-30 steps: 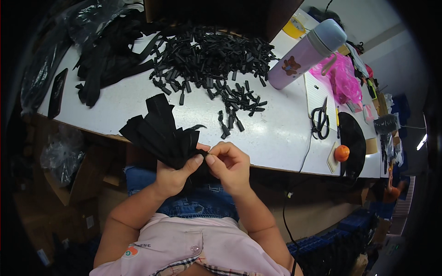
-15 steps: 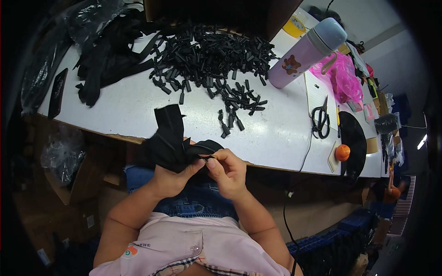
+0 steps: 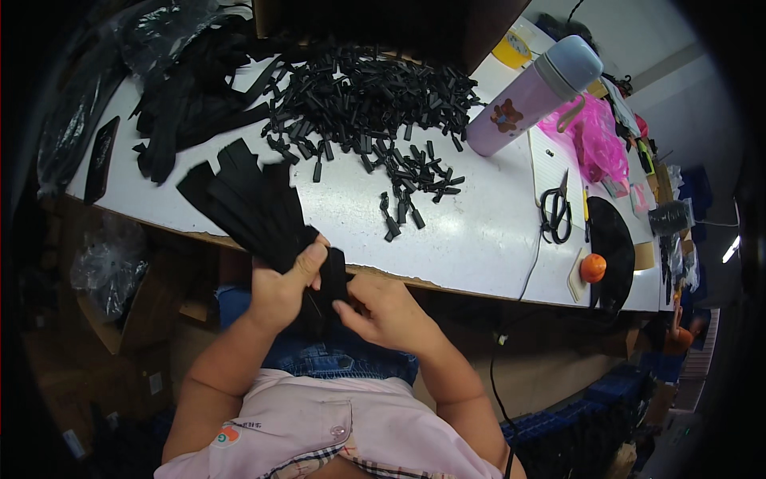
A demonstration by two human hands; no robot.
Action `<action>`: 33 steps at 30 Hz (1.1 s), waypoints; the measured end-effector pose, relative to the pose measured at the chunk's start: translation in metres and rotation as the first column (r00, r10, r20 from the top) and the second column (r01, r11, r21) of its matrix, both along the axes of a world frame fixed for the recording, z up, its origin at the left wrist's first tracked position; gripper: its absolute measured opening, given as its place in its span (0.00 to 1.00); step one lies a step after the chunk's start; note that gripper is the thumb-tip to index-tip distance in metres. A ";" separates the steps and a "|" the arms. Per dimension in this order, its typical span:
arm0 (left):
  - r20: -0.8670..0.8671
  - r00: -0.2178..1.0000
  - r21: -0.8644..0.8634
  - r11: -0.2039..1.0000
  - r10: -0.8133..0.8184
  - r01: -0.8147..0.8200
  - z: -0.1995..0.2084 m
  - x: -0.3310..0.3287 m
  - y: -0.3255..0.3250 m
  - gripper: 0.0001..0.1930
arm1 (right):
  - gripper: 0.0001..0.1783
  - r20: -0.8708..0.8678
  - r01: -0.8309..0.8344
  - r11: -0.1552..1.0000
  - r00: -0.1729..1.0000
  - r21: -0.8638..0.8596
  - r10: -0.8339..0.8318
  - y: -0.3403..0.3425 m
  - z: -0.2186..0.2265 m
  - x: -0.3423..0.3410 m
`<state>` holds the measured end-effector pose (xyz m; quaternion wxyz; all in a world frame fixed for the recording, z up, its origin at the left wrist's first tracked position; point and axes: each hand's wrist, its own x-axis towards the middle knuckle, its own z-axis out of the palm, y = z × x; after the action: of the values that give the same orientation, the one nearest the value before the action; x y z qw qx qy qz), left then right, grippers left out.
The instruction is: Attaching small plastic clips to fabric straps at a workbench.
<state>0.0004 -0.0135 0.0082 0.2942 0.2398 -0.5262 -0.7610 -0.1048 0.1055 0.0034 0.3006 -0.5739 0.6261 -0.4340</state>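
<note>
My left hand (image 3: 283,283) is closed around a bundle of black zipper strips (image 3: 247,199), gripping it near the middle. The upper ends fan out to the upper left over the table edge, a little blurred. One black strip (image 3: 335,271) hangs folded on the bundle's right side. My right hand (image 3: 387,311) is beside that strip, fingers curled and thumb against its edge; the fingertips are partly hidden. On the table beyond lies a big heap of small black zipper pulls (image 3: 359,96), with a few loose ones (image 3: 391,215) nearer me.
More black strips (image 3: 171,120) and clear plastic bags lie at the far left, beside a phone (image 3: 100,160). To the right are a lilac bottle (image 3: 519,108), black scissors (image 3: 556,211), an orange fruit (image 3: 593,267) and a pink bag (image 3: 594,140). A box stands behind the heap.
The bundle has turned and spread into a fan toward the upper left. My right hand has shifted slightly down from its pinch at the strip, and the left thumb now presses across the bundle.
</note>
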 end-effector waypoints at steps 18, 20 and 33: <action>-0.106 0.887 0.486 0.755 -0.449 0.440 -0.011 0.001 -0.005 0.08 | 0.20 0.434 -0.035 0.447 0.182 -0.894 0.882 0.000 0.110 0.008; -0.111 0.871 0.479 0.742 -0.479 0.469 -0.008 -0.002 -0.001 0.08 | 0.20 0.404 -0.046 0.415 0.148 -0.909 0.903 0.007 0.116 0.010; -0.023 0.899 0.451 0.798 -0.437 0.399 -0.010 -0.002 0.001 0.10 | 0.20 0.462 -0.006 0.463 -0.040 -0.887 0.886 0.007 0.111 0.013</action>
<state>-0.0012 -0.0125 -0.0020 0.0343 0.2096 -0.3898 -0.8961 -0.0920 0.1125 0.1140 0.5217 -0.4161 -0.1840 -0.7217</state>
